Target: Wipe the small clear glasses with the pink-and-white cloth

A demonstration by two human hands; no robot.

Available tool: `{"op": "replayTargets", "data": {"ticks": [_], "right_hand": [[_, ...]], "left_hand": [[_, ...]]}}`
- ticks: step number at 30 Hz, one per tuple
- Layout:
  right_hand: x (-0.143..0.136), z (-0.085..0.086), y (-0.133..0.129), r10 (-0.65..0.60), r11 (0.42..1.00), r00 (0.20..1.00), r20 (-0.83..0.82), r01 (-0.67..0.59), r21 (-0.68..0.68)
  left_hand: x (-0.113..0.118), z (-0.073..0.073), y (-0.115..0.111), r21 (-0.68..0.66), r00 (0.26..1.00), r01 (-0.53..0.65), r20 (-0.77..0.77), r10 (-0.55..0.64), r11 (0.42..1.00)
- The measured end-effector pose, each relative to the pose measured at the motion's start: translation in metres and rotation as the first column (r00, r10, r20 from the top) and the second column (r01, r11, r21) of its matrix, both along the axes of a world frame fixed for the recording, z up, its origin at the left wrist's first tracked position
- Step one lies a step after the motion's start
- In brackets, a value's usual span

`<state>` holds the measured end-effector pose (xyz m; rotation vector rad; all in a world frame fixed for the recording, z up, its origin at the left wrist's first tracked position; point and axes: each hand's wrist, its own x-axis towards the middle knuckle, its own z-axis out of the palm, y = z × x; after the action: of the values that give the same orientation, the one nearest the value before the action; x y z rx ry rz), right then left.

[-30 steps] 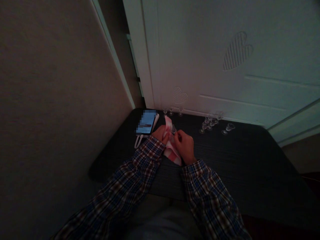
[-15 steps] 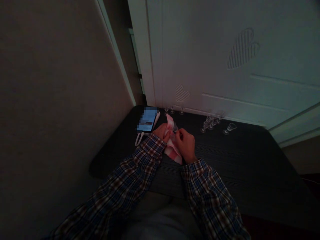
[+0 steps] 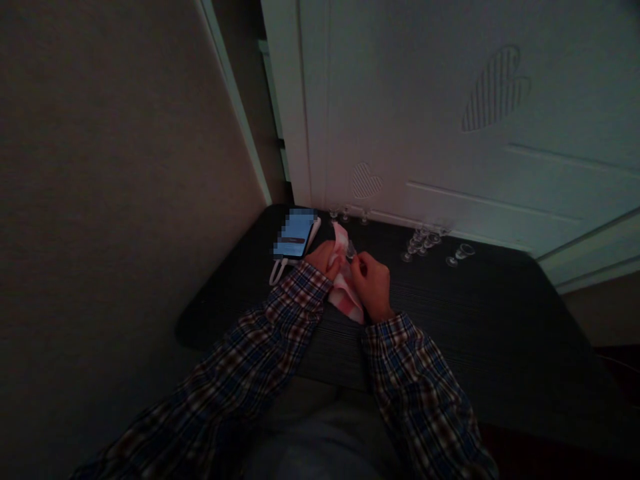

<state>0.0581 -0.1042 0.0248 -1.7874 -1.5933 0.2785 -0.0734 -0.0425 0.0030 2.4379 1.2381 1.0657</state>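
Observation:
My left hand (image 3: 323, 259) is closed around a pink and white checked cloth (image 3: 347, 301), which hangs down between my two hands. Just right of it, my right hand (image 3: 371, 283) pinches a small clear stemmed glass (image 3: 351, 251) whose bowl points up beside the cloth. My fingers cover the lower part of that glass. On the right of the table, several little stemmed glasses (image 3: 423, 241) stand in a cluster, and a single stemmed glass (image 3: 461, 255) stands apart from them. Behind my hands, three more small glasses (image 3: 345, 213) stand near the table's back edge.
A phone (image 3: 295, 235) with a lit screen lies on a white object with a looped white cable (image 3: 278, 270), left of my hands. The dark table (image 3: 480, 333) meets a white panel with heart reliefs (image 3: 400, 120) at the back. A wall (image 3: 125, 167) rises on the left.
The view has shifted slightly, so the table and glasses sit a little higher in the picture. Both hands keep their hold on the cloth and the glass, with hardly any movement.

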Motion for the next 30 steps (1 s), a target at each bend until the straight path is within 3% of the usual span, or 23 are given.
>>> {"op": "replayTargets", "data": {"ticks": [9, 14, 22, 30], "right_hand": [[-0.001, 0.003, 0.000, -0.004, 1.000, 1.000, 0.004, 0.004, -0.017], [-0.001, 0.005, 0.000, 0.005, 1.000, 1.000, 0.021, -0.004, -0.017], [-0.002, 0.004, 0.001, 0.040, 0.998, 0.998, 0.054, -0.038, -0.052], [0.000, 0.003, 0.002, 0.101, 0.991, 0.994, 0.052, -0.095, -0.095]], "left_hand": [[0.000, -0.004, 0.004, 0.036, 1.000, 0.019, 0.004, -0.019, 0.999], [0.001, 0.002, 0.002, -0.032, 1.000, -0.005, 0.006, 0.006, 0.999], [0.001, 0.007, 0.005, -0.087, 0.982, -0.067, -0.184, 0.050, 0.994], [0.003, 0.024, -0.002, -0.165, 0.945, -0.123, -0.319, 0.065, 0.979]]}}
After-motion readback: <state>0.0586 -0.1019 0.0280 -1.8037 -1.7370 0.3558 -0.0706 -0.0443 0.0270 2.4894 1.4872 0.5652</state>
